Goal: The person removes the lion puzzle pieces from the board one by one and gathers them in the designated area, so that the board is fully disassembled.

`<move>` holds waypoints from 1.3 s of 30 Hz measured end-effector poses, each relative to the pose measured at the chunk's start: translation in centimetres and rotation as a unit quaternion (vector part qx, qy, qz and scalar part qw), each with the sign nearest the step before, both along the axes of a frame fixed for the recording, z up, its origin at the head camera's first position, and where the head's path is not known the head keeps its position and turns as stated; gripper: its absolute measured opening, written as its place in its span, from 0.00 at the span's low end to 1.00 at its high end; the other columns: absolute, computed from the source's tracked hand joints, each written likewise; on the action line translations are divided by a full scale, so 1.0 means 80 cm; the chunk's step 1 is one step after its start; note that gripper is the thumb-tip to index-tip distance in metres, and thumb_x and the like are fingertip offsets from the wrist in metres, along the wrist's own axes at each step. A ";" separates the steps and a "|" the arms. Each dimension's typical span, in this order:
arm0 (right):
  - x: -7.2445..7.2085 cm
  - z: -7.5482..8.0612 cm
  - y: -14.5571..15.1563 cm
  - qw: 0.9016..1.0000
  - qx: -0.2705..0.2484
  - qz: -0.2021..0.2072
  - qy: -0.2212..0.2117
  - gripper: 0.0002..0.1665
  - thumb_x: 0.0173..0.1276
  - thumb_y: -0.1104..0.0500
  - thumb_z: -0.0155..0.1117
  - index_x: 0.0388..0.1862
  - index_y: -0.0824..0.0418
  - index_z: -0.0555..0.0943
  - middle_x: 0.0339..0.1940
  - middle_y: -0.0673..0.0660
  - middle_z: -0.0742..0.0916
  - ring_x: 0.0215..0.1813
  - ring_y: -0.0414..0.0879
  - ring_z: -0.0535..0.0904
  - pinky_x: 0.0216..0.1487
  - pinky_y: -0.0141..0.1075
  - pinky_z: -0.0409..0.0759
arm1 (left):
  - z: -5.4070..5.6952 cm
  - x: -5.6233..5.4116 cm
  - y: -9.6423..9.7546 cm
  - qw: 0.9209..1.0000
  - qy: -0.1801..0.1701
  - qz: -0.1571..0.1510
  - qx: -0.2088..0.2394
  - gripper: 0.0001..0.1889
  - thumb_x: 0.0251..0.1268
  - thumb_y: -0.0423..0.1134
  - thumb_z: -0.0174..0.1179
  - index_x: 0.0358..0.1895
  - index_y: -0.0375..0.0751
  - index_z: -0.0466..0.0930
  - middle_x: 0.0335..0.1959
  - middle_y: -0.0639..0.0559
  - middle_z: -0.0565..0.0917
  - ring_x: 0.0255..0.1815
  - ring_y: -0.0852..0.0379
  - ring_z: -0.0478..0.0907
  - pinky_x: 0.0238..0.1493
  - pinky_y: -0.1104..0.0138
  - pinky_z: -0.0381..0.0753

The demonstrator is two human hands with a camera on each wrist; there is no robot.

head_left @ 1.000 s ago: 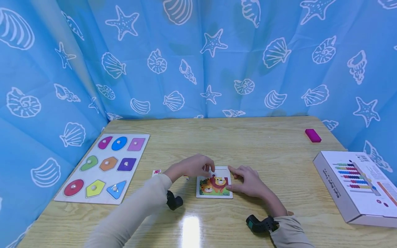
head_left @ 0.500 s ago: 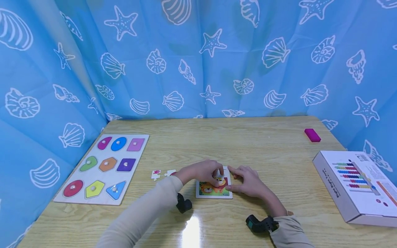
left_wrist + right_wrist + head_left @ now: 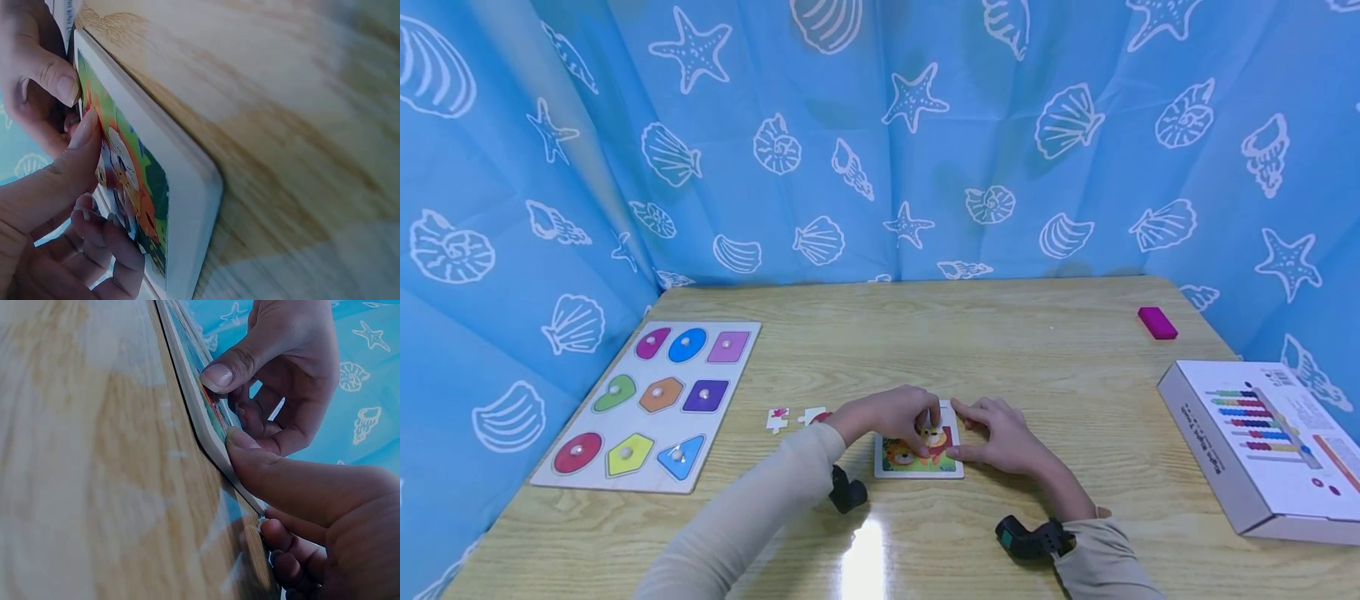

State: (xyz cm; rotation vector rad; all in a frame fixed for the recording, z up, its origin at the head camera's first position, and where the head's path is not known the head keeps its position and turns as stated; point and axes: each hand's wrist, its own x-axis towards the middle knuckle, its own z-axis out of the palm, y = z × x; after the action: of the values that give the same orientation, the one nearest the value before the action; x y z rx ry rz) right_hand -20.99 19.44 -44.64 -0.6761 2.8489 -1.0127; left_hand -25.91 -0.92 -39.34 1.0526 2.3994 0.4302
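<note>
Lying left of left hand (image 3: 891,412): two loose puzzle pieces (image 3: 777,420), left hand nearer. Left thumb, fingers on puzzle board (image 3: 190,206) between hands; pinching or pressing, can't tell. Right hand (image 3: 1000,437) gripping board's right edge.

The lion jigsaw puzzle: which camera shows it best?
The head view: it sees the lion jigsaw puzzle from above, though the left hand covers part. The left wrist view shows it slanted, partly hidden; the right wrist view mostly shows its edge.
</note>
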 end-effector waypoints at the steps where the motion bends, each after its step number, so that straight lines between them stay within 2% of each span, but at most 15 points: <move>1: 0.000 0.001 0.000 1.000 -0.001 0.000 -0.001 0.44 0.55 0.43 0.72 0.65 0.65 0.71 0.34 0.48 0.72 0.39 0.45 0.63 0.39 0.43 0.56 | 0.000 0.000 0.000 1.000 -0.001 0.001 -0.001 0.18 0.54 0.40 0.71 0.45 0.40 0.75 0.32 0.55 0.74 0.34 0.60 0.71 0.36 0.72 0.70; 10: -0.002 0.002 0.001 1.000 0.001 -0.002 -0.003 0.44 0.55 0.43 0.72 0.65 0.65 0.71 0.35 0.48 0.73 0.39 0.46 0.63 0.40 0.43 0.57 | 0.002 0.001 0.002 1.000 -0.004 -0.003 -0.003 0.18 0.55 0.39 0.70 0.44 0.42 0.72 0.31 0.54 0.75 0.32 0.60 0.71 0.34 0.72 0.71; 20: -0.002 0.002 0.001 1.000 -0.006 -0.001 -0.001 0.44 0.55 0.43 0.72 0.65 0.65 0.71 0.34 0.48 0.73 0.39 0.46 0.63 0.40 0.43 0.56 | 0.006 0.003 0.003 1.000 -0.001 -0.001 -0.006 0.18 0.54 0.39 0.70 0.42 0.43 0.69 0.35 0.53 0.76 0.34 0.60 0.73 0.36 0.72 0.72; 26: -0.002 0.003 0.000 1.000 -0.005 -0.001 0.002 0.43 0.55 0.44 0.72 0.64 0.65 0.72 0.35 0.48 0.74 0.39 0.45 0.63 0.40 0.43 0.56 | 0.008 0.003 0.001 1.000 0.000 0.006 -0.002 0.09 0.63 0.39 0.63 0.39 0.43 0.71 0.32 0.54 0.75 0.31 0.60 0.71 0.34 0.71 0.70; 31: -0.001 0.004 0.000 1.000 -0.003 0.005 0.010 0.43 0.55 0.44 0.72 0.64 0.66 0.72 0.34 0.48 0.73 0.37 0.45 0.63 0.39 0.43 0.57 | 0.010 0.001 -0.005 0.999 -0.034 0.014 0.024 0.05 0.68 0.37 0.57 0.35 0.42 0.72 0.29 0.54 0.77 0.28 0.61 0.74 0.32 0.71 0.73; 36: -0.001 0.004 0.000 1.000 0.004 -0.001 0.005 0.44 0.54 0.45 0.73 0.65 0.66 0.71 0.33 0.48 0.72 0.36 0.44 0.62 0.39 0.42 0.56 | 0.010 -0.002 -0.016 0.994 -0.083 0.033 0.070 0.05 0.68 0.36 0.56 0.34 0.41 0.73 0.30 0.53 0.78 0.30 0.59 0.76 0.33 0.69 0.76; 39: 0.000 0.003 0.000 1.000 0.007 -0.005 -0.002 0.44 0.54 0.45 0.73 0.65 0.65 0.71 0.33 0.47 0.72 0.36 0.45 0.62 0.39 0.42 0.56 | 0.013 -0.004 -0.025 0.994 -0.073 0.034 0.074 0.05 0.68 0.36 0.57 0.33 0.42 0.73 0.30 0.54 0.78 0.31 0.58 0.76 0.34 0.69 0.75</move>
State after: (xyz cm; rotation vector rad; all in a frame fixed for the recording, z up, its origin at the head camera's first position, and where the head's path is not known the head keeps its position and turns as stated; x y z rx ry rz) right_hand -21.01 19.41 -44.40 -0.6580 2.8571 -0.9948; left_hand -26.26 -2.95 -38.30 0.9667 2.3060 0.6949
